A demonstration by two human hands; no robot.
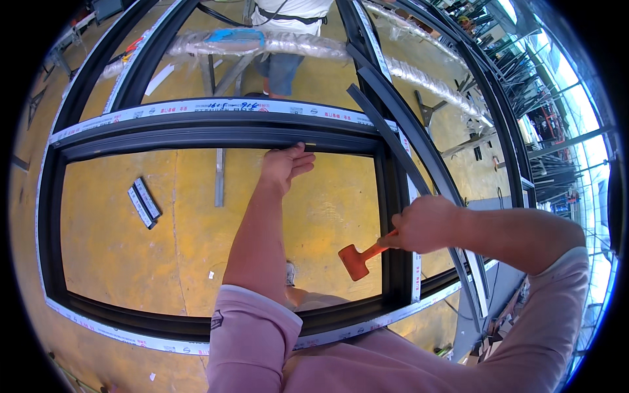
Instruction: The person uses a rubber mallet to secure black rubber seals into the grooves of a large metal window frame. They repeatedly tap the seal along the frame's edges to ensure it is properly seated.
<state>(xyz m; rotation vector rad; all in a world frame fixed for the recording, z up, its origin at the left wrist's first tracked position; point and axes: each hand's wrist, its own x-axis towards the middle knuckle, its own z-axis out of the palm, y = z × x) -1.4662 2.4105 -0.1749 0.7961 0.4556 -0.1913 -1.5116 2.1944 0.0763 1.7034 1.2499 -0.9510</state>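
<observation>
My right hand [426, 224] is closed round the handle of an orange mallet [354, 262]. The mallet's head points down and left, over the opening of a dark frame [62, 216], close to its right upright. My left hand [286, 165] reaches to the far bar [216, 136] of that opening. Its thumb and fingers lie at the bar's inner edge, near the middle, gripping it lightly; part of the hold is hidden. Printed white protective film [137, 336] covers the outer faces of the frame.
Long dark profiles [419, 124] lie slanted across the frame's right side. Two short film-covered pieces [144, 203] rest on the yellow floor [118, 255]. A wrapped roll [282, 43] spans the far side, where another person [288, 26] stands. Racks of profiles [524, 111] line the right.
</observation>
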